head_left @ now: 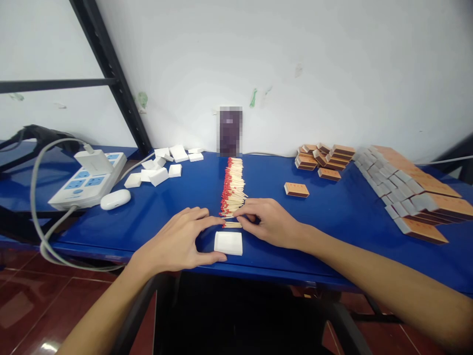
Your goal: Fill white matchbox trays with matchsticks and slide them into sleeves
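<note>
A long row of red-tipped matches [232, 190] lies down the middle of the blue table [332, 212]. At its near end a small bunch of matches [232, 225] sits between my two hands. My left hand [181, 241] touches the bunch with its forefinger, while its thumb rests against an empty white matchbox tray [228, 243] near the table's front edge. My right hand [268, 222] pinches the bunch from the right with its fingertips.
Several white trays [162, 165] lie at the back left beside a white power strip [90, 177] and a white earbud case [115, 199]. Orange matchbox sleeves [325, 158] are piled at the back right, one single sleeve [296, 189] nearer, and long stacked rows [410, 192] at far right.
</note>
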Tool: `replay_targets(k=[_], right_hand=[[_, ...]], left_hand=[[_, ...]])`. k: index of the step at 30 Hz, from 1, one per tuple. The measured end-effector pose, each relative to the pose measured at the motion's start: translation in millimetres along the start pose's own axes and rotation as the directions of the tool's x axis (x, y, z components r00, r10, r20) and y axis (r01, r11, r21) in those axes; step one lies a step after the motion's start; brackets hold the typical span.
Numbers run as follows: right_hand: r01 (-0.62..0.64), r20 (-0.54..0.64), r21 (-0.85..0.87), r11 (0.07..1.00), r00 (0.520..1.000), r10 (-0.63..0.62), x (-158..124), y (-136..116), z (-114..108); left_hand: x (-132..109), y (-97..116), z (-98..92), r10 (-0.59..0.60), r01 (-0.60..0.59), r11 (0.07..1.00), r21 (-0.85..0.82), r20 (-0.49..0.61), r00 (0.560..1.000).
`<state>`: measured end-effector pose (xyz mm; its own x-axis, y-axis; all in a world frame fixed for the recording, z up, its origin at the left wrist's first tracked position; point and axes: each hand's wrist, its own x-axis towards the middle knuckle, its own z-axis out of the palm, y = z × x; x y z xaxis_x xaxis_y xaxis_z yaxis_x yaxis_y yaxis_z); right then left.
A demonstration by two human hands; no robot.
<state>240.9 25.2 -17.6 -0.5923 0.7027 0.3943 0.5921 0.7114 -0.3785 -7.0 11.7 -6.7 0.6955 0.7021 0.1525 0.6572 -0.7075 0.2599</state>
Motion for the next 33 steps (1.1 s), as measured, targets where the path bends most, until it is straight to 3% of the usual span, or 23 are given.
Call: replay_targets(k=[11,19,33], right_hand=[[0.008,0.052,0.020,1.000,0.999,-0.009,-0.3,1.8,2.3],[0.036,0.069,-0.139,0.990,0.997,-0.027,-4.0,4.0,-2.8],[0.019,0.093,-0.026,0.999,0.996,-0.017,-1.8,1.0,0.9]], left_hand=[[0.3,1.1,-0.3,-0.006,0.006,1.000,-0.021,0.005,1.000],[-0.7,0.3,0.9,-0.031,0.031,1.000,0.002,0.015,0.999],[1.0,2.6,-2.0,-0.042,0.041,0.999,0.014,0.038,0.998]])
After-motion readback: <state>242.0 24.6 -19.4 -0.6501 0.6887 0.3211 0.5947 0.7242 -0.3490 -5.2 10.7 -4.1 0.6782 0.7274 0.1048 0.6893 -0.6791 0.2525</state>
